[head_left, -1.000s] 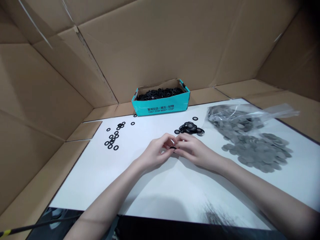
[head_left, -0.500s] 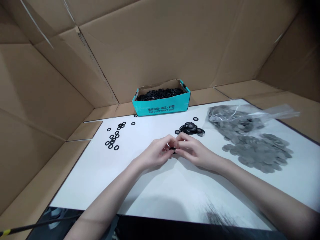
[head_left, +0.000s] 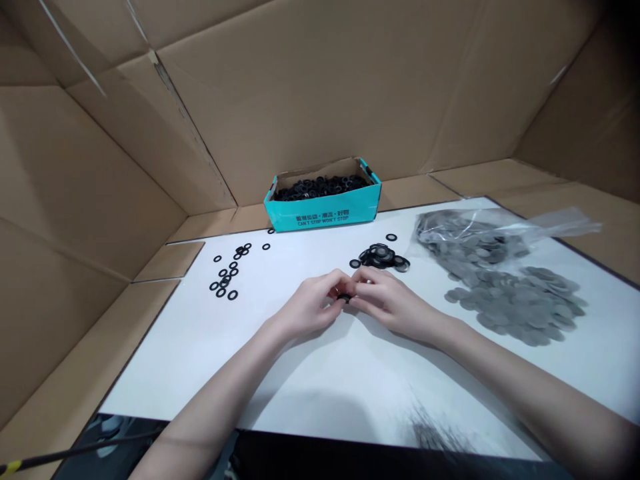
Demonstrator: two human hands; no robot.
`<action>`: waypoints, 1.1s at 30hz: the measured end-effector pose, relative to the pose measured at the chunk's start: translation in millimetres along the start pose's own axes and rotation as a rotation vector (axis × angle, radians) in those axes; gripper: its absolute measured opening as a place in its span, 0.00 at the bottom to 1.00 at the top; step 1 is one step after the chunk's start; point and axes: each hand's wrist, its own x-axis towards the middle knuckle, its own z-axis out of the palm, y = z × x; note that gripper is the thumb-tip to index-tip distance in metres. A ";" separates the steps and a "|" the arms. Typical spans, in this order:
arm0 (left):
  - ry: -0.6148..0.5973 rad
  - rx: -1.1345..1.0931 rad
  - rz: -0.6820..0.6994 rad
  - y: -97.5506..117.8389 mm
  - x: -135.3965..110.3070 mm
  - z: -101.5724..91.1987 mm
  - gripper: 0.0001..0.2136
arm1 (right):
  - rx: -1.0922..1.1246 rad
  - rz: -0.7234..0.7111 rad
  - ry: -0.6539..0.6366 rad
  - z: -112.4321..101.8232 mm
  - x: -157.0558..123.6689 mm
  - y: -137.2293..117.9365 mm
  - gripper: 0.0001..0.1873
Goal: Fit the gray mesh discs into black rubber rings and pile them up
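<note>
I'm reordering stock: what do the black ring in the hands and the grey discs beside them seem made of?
The black ring, pinched between left hand and right hand: matte black, probably rubber. The grey discs: thin, flat, dull grey, perhaps metal mesh; too small to tell.

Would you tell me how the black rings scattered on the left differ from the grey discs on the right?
The black rings are dark with open middles; the grey discs are pale and look solid. The rings lie few and mostly apart; the discs are many, heaped and overlapping. Both are small, round, flat and loose on the white board. The left hand and right hand pinch a small black piece between them.
</note>
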 end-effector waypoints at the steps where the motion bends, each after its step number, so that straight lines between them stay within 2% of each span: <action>1: 0.001 -0.001 0.001 0.4 0.1 -0.2 0.08 | -0.002 -0.001 0.005 -0.3 -0.1 -0.2 0.08; 8: 0.008 -0.021 0.004 -0.6 -0.6 -0.1 0.07 | -0.007 -0.002 0.022 -1.0 -0.1 -0.6 0.06; 23: -0.013 -0.018 0.001 -0.5 -0.1 1.3 0.05 | 0.136 0.026 0.030 -1.0 1.0 -6.2 0.07; 29: -0.059 0.040 0.000 0.0 0.4 -0.7 0.05 | 0.105 0.015 0.032 0.2 0.0 -4.1 0.07; 33: -0.006 0.017 -0.019 -2.2 0.2 -0.1 0.05 | 0.022 0.023 0.008 0.1 -0.6 -0.3 0.08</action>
